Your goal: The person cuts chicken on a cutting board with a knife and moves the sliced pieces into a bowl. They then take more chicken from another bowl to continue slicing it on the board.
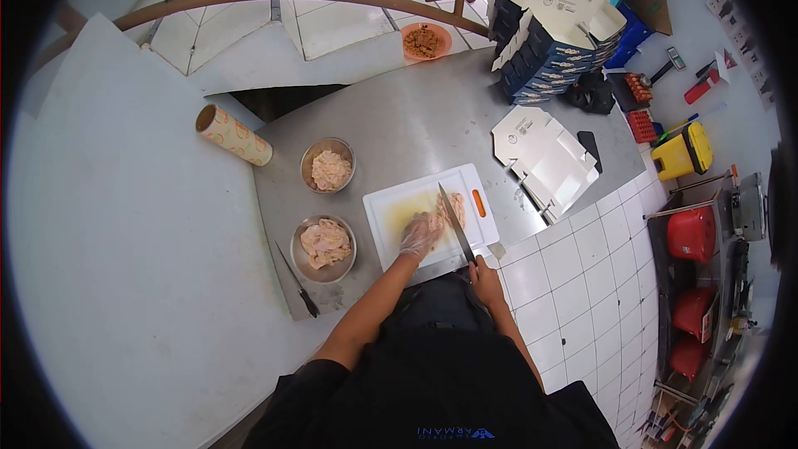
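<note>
On the steel table a white cutting board (385,237) bears pale raw meat (452,209). My left hand (421,234), in a clear plastic glove, rests on the meat's left part, its fingers bent over pieces too small to tell apart. My right hand (485,280) is closed round the handle of a large knife (455,221), whose blade points away from me across the meat. Left of the board stand two metal bowls, the farther one holding meat (330,170) and the nearer one holding larger pieces (325,243).
A second knife (298,281) lies beside the nearer bowl. A patterned roll (235,135) is at the table's left edge. Folded boxes (549,46) are stacked at the back right, near a flat open box (544,154) and a black phone-like object (589,150).
</note>
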The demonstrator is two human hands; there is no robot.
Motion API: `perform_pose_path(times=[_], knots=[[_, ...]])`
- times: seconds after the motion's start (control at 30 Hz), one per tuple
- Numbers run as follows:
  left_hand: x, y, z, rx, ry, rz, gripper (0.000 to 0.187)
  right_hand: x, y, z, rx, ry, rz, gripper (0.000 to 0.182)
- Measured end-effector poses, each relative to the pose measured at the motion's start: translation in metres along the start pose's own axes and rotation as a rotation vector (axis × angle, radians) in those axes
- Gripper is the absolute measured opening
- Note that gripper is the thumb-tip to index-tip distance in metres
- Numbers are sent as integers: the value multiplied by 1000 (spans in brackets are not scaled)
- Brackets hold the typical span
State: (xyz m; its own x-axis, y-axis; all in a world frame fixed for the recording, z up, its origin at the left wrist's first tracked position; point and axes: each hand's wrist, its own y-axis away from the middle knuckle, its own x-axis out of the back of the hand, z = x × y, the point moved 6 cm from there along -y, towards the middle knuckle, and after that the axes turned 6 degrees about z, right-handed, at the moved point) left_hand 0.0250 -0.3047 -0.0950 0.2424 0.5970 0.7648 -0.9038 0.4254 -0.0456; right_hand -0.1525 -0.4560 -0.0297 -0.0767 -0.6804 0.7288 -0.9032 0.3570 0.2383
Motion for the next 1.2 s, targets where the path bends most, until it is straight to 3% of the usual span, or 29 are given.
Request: perform_pose_path(times=[0.07,0.23,0.33,0.43,0.53,0.63,0.73,0.77,0.87,0.97,1.1,1.2], knots=[[-16,-5,-10,14,22,-40,37,4,-2,-3,23,-2,25,23],[50,11,18,245,483,-217,37,6,3,1,11,-75,77,22],[65,17,5,209,560,10,29,6,4,1,30,-29,106,22],[90,19,27,355,978,-25,25,7,6,-2,-37,-35,25,24],[129,9,60,289,973,-13,18,15,7,-15,-48,-94,18,23],[151,3,67,207,856,131,21,23,7,-32,-52,-86,1,23],[165,-5,36,268,358,120,32,18,3,-35,21,-74,0,23],[158,-6,12,347,296,105,36,15,3,-34,15,-64,-5,23],[115,-2,-60,171,150,60,41,9,2,-31,19,-38,-5,24],[118,7,-32,170,-89,-84,51,8,5,-24,14,-39,14,24],[82,12,20,98,15,-152,49,6,7,-15,-29,-105,-9,24],[36,27,23,87,46,-156,43,6,7,-10,-26,-73,-6,24]])
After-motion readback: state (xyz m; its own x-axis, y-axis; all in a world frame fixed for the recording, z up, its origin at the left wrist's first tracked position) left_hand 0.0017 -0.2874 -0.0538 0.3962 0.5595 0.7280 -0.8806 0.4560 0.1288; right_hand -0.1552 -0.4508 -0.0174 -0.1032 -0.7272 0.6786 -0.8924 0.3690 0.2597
